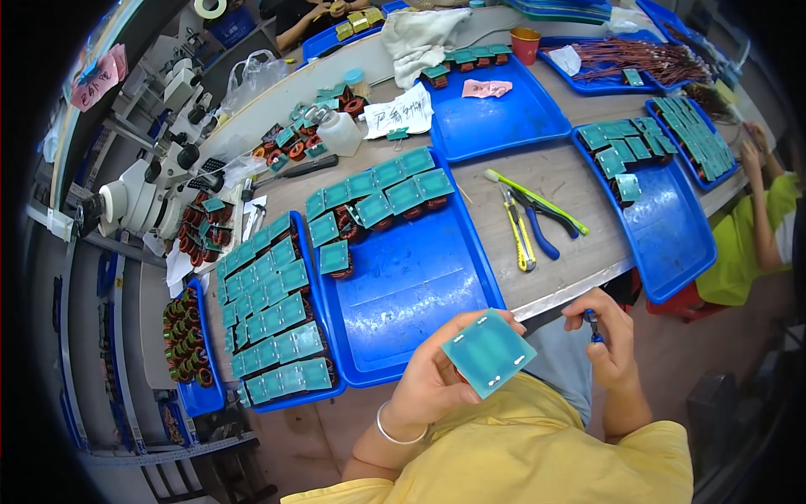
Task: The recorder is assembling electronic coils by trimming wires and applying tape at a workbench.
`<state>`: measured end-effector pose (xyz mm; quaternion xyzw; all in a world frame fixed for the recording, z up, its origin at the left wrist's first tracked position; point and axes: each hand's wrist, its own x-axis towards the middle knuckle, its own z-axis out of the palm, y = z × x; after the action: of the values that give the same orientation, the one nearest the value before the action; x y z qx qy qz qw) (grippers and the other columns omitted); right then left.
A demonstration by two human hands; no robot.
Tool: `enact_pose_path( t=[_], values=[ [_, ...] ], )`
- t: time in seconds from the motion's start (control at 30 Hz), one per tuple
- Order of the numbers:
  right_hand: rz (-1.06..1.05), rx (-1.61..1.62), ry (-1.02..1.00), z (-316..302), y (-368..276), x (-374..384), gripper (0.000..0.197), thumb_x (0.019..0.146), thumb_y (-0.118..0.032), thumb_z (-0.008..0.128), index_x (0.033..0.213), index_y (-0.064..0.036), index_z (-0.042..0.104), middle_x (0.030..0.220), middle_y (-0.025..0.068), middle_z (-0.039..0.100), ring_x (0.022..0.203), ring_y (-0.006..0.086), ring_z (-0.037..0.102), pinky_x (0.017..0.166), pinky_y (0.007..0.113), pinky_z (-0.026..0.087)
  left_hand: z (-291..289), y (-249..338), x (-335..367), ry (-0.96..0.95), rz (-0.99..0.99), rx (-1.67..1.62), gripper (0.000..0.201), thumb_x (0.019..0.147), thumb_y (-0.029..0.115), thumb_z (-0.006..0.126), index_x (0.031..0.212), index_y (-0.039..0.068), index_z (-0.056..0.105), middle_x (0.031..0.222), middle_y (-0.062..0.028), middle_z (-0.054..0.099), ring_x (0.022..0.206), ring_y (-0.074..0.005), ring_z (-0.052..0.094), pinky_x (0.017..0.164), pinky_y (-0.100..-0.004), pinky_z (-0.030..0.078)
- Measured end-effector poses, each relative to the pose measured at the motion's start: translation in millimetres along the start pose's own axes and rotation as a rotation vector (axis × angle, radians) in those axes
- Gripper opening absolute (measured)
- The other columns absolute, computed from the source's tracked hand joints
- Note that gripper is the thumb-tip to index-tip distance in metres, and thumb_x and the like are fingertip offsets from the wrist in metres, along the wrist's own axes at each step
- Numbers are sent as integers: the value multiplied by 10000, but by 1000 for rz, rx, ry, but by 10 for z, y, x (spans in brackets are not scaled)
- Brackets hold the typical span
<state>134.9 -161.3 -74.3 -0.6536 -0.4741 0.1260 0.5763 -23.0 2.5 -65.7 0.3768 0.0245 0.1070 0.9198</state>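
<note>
My left hand [426,378] is closed round the edges of a square green circuit board [489,353], its flat face turned up, with small shiny solder spots near the corners. The underside of the board is hidden by my palm. A silver bangle sits on my left wrist. To the right and apart from the board, my right hand [617,344] grips a small dark-and-blue tool [594,326]; its kind is not clear. Ahead of my left hand, a blue tray [411,336] bears rows of green boards with copper coils [336,258] under them along its far part.
Left of it is another blue tray packed with green boards [277,319]. On the table lie a yellow utility knife [519,231], blue-handled pliers [541,235] and a green brush [537,200]. Another blue tray [672,244] overhangs the right edge. Microscopes [134,193] stand left; a co-worker [756,235] sits right.
</note>
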Motion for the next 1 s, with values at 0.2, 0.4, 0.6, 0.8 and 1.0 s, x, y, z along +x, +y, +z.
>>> enact_pose_path(
  t=[0.2,0.4,0.6,0.8,1.0],
  values=[
    [-53,-1,-62,32,-198,80,429,821,-380,550,952,29,544,778,133,530,666,235,535,606,295,429,25,-74,34,91,266,198,742,639,52,790,1218,62,327,1155,-125,434,987,-221,535,860,-340,455],
    [13,-71,-85,73,-218,96,382,807,-330,533,917,36,535,758,127,520,660,220,523,616,293,427,121,33,61,230,102,318,877,707,21,726,1387,70,175,1208,-102,393,1048,-164,470,878,-291,418],
    [60,-111,-57,93,-208,101,398,803,-355,505,898,29,544,743,116,521,652,201,526,610,283,418,160,71,23,226,76,351,711,828,-24,540,1395,-2,113,1205,-95,408,1110,-173,437,924,-298,384],
    [19,-179,-87,43,-239,177,468,814,-434,510,901,24,545,729,119,501,620,216,507,562,289,388,189,66,-6,196,208,451,734,784,-56,597,1378,2,169,1238,-116,410,1123,-178,454,940,-317,392],
    [17,-214,-104,17,-322,206,495,818,-467,504,899,20,544,728,116,494,589,215,473,523,289,350,176,73,-34,182,195,469,737,754,-55,645,1347,12,212,1185,-107,466,1079,-168,501,906,-301,426]
  ],
)
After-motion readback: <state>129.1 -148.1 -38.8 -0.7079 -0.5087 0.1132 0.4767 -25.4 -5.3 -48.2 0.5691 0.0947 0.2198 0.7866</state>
